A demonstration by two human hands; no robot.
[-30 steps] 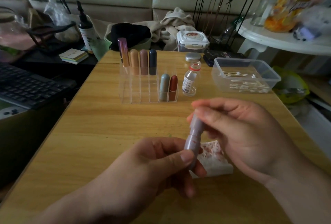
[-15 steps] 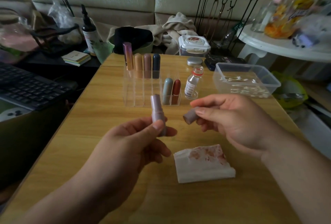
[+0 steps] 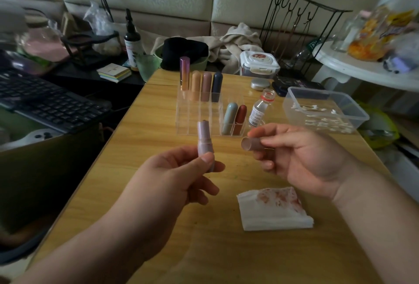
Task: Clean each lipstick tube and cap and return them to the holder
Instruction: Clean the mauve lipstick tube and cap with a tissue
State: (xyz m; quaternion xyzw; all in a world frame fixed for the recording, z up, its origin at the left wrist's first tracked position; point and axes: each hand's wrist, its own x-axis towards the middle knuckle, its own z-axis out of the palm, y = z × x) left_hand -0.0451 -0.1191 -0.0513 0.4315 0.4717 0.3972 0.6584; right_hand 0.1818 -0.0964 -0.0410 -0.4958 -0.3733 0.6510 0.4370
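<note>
Above left grip [image 3: 172, 181], tube [image 3: 204, 139]; cap [image 3: 252, 143] apart

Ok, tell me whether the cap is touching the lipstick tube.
Apart. The head view shows the cap pinched by the right hand and the lipstick tube held by the left hand, with table visible between them.

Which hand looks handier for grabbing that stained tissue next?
Probably the right hand: the tissue lies closest to it, though it already pinches the cap. The left hand grips the tube, farther off.
</note>
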